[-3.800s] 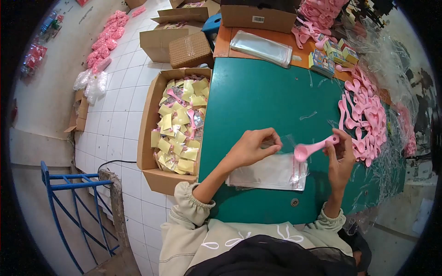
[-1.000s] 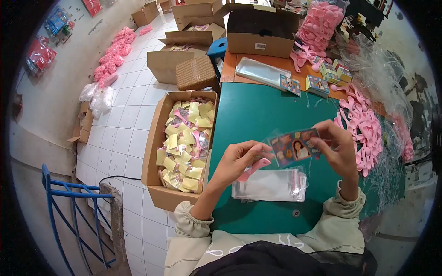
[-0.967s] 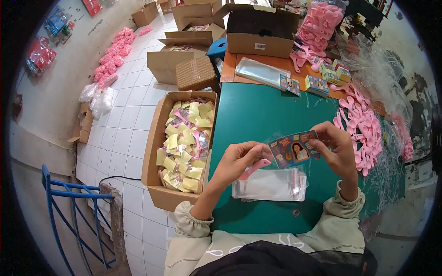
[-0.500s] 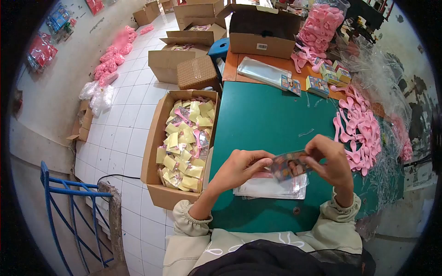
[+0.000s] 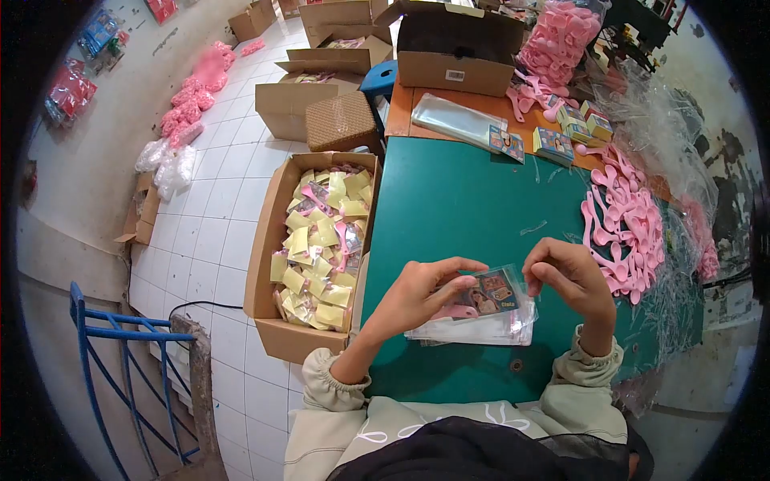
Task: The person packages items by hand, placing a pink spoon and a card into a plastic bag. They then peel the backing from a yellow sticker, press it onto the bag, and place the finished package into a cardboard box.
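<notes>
My left hand pinches a clear plastic bag at its left side. Inside the bag lie a dark printed picture card and a pink spoon, partly hidden by my fingers. My right hand is curled at the bag's right edge, its fingertips closed on the thin plastic there. Under the hands a stack of clear plastic bags rests on the green table top.
A cardboard box of packed bags with yellow cards stands left of the table. Pink spoons are heaped at the right. Card stacks, more clear bags and a dark open box sit at the back.
The picture card, held between both hands before, now sits in the clear bag with its printed face showing. My right hand has let go of the card and moved slightly to the bag's right edge.
</notes>
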Available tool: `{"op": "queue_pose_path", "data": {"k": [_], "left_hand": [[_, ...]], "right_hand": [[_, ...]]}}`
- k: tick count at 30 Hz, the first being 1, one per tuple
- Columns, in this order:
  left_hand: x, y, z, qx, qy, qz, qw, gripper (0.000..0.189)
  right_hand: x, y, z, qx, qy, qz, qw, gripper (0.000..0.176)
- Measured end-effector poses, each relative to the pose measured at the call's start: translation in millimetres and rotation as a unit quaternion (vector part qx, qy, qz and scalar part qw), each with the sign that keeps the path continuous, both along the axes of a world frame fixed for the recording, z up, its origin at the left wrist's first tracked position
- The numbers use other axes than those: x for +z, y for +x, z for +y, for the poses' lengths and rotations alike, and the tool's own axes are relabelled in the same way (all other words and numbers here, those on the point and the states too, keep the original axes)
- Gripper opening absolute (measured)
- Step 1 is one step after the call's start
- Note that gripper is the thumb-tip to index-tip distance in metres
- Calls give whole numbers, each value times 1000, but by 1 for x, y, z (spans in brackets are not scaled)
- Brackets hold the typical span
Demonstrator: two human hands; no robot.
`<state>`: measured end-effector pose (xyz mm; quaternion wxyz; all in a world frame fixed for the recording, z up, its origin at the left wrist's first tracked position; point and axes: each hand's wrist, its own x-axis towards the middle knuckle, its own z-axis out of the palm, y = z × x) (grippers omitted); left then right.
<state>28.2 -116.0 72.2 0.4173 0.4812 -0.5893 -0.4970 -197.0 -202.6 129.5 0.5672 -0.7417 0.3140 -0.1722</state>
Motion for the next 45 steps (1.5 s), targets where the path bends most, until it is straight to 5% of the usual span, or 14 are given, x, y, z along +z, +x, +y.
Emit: {"op": "queue_pose_path", "data": {"k": [10,17,25,34,38,41,45], "left_hand": [[1,-7,0,-7,-19,0,1000,23],[1,-23,3,68,-29,-38,997,47],[-12,-7,2,28,-33,-151,988,44],[-20,18,0,-12,-40,-45,998,29],[-17,18,0,-24,-10,-34,999,43],[-24,9,-1,173,-174,-146,958,59],[-34,2,9,252,-109,-120,954,58]], "right_hand": [[-14,19,4,79,-139,76,984,18],[-30,27,10,106,-181,61,976,23],[-32,23,1,78,-38,41,995,19],[-29,12,-13,39,118,0,992,12],[-36,8,-17,19,20,34,999,14],[-36,11,-11,-26,-145,50,988,16],[-33,27,5,-68,-329,68,939,22]]}}
